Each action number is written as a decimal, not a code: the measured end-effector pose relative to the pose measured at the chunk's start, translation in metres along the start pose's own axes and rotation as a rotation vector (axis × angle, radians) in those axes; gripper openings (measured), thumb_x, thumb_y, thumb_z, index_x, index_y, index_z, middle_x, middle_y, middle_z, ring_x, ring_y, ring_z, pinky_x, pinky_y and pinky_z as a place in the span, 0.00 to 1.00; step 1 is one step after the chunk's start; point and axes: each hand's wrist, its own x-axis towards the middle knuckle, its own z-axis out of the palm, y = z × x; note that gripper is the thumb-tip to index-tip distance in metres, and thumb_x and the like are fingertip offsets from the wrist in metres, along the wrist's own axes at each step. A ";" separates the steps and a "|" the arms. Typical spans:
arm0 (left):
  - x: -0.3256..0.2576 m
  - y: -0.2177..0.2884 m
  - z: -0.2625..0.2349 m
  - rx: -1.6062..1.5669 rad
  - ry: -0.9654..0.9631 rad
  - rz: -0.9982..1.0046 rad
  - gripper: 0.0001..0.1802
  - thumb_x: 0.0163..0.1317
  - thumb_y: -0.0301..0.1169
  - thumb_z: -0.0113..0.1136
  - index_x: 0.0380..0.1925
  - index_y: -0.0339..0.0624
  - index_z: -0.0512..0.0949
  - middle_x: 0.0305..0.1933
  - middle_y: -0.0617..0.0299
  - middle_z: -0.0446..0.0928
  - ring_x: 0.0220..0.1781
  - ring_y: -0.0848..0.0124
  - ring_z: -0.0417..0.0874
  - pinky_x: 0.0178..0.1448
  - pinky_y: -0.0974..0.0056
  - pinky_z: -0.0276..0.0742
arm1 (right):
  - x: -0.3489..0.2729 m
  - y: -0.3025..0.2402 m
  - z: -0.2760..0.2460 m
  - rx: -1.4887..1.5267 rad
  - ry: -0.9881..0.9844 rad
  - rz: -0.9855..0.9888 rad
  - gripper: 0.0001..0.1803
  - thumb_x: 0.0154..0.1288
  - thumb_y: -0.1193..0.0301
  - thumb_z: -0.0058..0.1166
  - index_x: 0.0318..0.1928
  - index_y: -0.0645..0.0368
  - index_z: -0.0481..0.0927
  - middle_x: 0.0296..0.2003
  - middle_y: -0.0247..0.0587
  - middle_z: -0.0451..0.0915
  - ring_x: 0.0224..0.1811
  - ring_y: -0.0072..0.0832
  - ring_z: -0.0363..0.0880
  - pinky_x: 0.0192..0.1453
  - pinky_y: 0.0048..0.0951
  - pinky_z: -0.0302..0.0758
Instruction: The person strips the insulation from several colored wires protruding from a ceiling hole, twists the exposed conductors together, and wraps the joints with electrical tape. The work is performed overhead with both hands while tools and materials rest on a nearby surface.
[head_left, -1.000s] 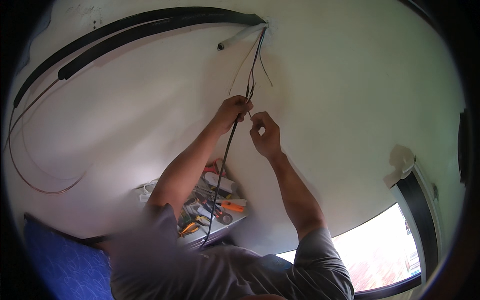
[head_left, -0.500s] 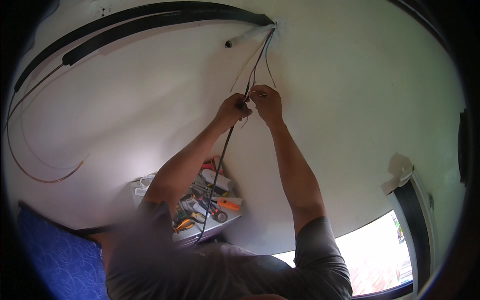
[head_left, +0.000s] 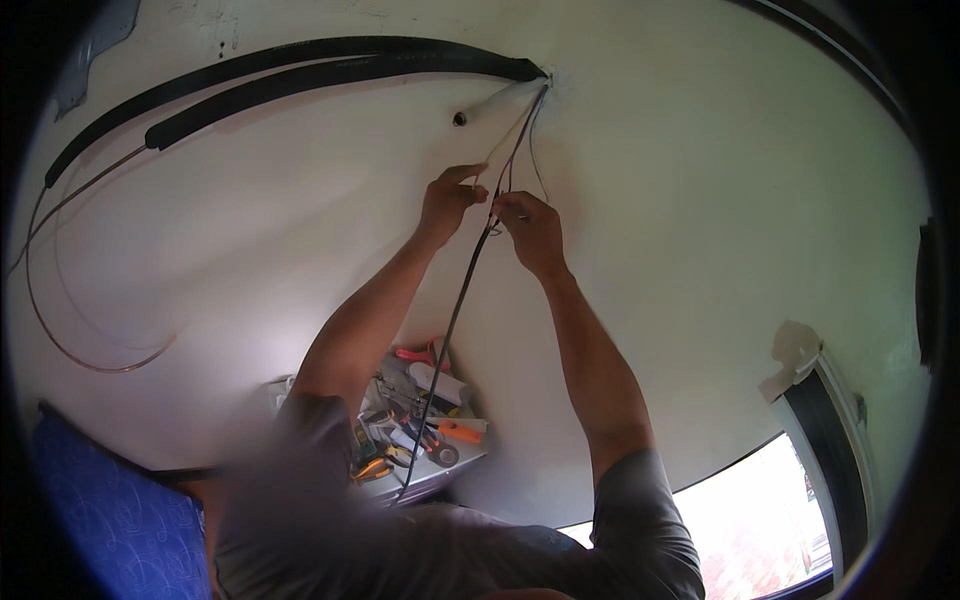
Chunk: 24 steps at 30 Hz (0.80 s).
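Thin coloured wires hang from a hole in the pale wall, among them a yellowish wire (head_left: 510, 138) and a bluish-green wire (head_left: 535, 158). A black cable (head_left: 455, 312) rises from below to meet them. My right hand (head_left: 535, 232) pinches the wires at the cable's upper end, its fingertips covering the exact spot. To the left, my left hand (head_left: 447, 208) is open, thumb and forefinger apart beside the lower end of the yellowish wire. Whether they touch that wire I cannot tell.
Black foam-covered pipes (head_left: 330, 65) curve left from the hole, ending in bare copper tube (head_left: 95, 368). A short pale pipe (head_left: 485, 105) juts out nearby. Below my arms, a surface (head_left: 415, 490) holds pliers (head_left: 375, 468), tape (head_left: 443, 455) and other tools. Blue patterned fabric (head_left: 110, 500) lies lower left.
My left hand has let go of the cable and moved up and left toward the yellowish wire, its fingers spreading. My right hand stays near the joint, slightly lower in view.
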 end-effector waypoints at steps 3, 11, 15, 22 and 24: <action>0.017 0.031 0.012 0.112 0.005 0.141 0.12 0.72 0.29 0.67 0.52 0.41 0.89 0.65 0.62 0.79 0.55 0.71 0.86 0.60 0.64 0.83 | -0.004 -0.012 -0.013 0.052 0.035 0.057 0.08 0.72 0.73 0.62 0.47 0.63 0.88 0.35 0.39 0.89 0.37 0.23 0.86 0.45 0.29 0.80; 0.060 0.090 0.046 0.448 -0.487 0.256 0.10 0.73 0.27 0.64 0.49 0.41 0.89 0.46 0.57 0.80 0.46 0.66 0.83 0.56 0.61 0.79 | -0.005 -0.042 -0.033 0.256 0.278 -0.054 0.08 0.72 0.75 0.65 0.47 0.66 0.88 0.34 0.33 0.88 0.34 0.16 0.81 0.42 0.22 0.78; 0.063 0.096 0.057 0.575 -0.585 0.281 0.11 0.74 0.25 0.61 0.51 0.42 0.89 0.39 0.60 0.77 0.39 0.70 0.82 0.48 0.64 0.81 | -0.014 -0.039 -0.041 0.211 0.330 -0.007 0.08 0.72 0.75 0.65 0.47 0.66 0.87 0.35 0.33 0.88 0.35 0.16 0.81 0.43 0.21 0.78; 0.056 0.102 0.068 0.400 -0.481 -0.006 0.12 0.73 0.28 0.66 0.53 0.41 0.89 0.38 0.62 0.85 0.30 0.76 0.81 0.34 0.68 0.81 | -0.032 -0.030 -0.045 0.174 0.335 0.023 0.11 0.71 0.74 0.66 0.50 0.65 0.86 0.39 0.40 0.90 0.41 0.22 0.88 0.47 0.25 0.82; 0.057 0.099 0.070 0.332 -0.408 0.005 0.11 0.72 0.29 0.67 0.51 0.39 0.90 0.35 0.62 0.86 0.28 0.77 0.80 0.33 0.68 0.81 | -0.034 -0.035 -0.048 0.148 0.428 -0.082 0.12 0.73 0.73 0.65 0.52 0.66 0.85 0.41 0.38 0.89 0.44 0.23 0.87 0.51 0.26 0.82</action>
